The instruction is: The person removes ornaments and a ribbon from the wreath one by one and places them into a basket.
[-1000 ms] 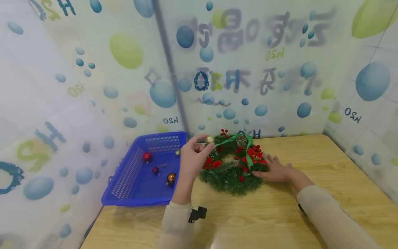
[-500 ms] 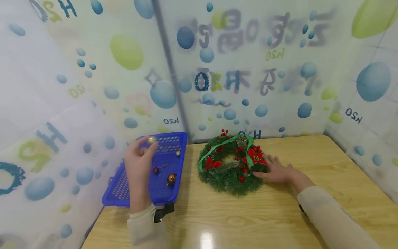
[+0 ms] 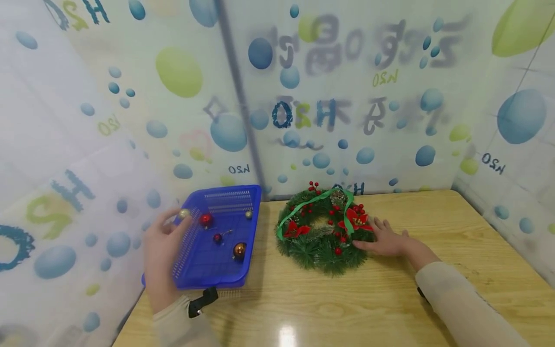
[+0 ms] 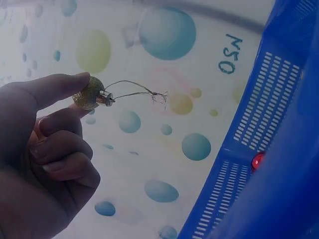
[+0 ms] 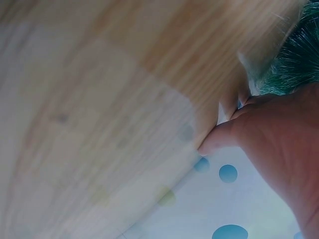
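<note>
My left hand pinches a small gold glitter bauble between thumb and forefinger, over the left side of the blue basket. In the left wrist view a silver cap and a loop of thin cord trail from the bauble. On the table lies a green Christmas wreath with red poinsettias, berries, pine cones and a green ribbon. My right hand rests at the wreath's right edge, fingers spread and holding nothing. In the right wrist view only part of that hand shows beside the green needles.
Inside the basket lie a red bauble, a small dark red bauble, a copper bauble and a small gold one. A patterned curtain stands behind and beside the wooden table.
My left hand has carried the gold bauble leftward from above the wreath, across the basket to its left side. The right hand and the wreath have stayed in place.
</note>
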The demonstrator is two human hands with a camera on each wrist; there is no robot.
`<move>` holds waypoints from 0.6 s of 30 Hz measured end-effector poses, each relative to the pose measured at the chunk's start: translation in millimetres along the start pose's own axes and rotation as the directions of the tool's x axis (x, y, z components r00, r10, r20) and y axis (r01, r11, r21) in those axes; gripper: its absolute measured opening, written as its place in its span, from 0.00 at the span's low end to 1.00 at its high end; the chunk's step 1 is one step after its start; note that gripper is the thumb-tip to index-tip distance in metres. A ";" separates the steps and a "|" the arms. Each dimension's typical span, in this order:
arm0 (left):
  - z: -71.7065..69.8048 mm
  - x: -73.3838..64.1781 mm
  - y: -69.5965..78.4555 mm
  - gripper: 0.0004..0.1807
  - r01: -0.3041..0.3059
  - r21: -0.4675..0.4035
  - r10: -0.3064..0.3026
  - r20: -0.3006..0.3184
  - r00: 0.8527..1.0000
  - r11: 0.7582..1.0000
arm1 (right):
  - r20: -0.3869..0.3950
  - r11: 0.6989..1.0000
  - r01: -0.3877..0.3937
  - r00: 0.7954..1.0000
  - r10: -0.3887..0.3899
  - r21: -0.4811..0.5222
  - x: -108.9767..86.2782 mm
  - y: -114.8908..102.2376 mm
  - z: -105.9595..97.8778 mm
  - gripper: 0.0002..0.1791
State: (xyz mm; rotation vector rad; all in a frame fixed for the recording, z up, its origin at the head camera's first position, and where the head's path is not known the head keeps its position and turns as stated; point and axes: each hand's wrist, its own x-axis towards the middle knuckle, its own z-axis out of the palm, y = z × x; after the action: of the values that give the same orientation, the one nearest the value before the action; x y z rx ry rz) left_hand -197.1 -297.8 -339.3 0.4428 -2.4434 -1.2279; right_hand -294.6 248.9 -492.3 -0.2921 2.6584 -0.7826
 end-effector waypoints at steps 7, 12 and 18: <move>-1.1 10.2 -29.3 0.26 -0.013 0.094 0.008 0.051 0.999 0.995 | -0.005 1.000 0.009 1.000 -0.009 0.008 -3.0 0.7 -0.7 0.72; 3.6 17.8 -45.4 0.27 -0.035 0.231 -0.001 0.151 0.989 0.972 | 0.002 1.000 0.008 1.000 -0.008 0.009 -8.9 -6.5 -3.1 0.72; 2.4 19.0 -50.3 0.33 -0.050 0.280 -0.017 0.234 0.972 0.959 | 0.020 1.000 -0.006 1.000 0.006 -0.002 -13.7 -15.8 -4.9 0.72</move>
State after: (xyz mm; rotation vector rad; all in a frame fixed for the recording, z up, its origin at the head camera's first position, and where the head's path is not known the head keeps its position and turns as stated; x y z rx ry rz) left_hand -209.4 -333.1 -378.1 0.3702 -2.8364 -0.9706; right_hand -282.4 242.2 -475.9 -0.2905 2.6407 -0.7713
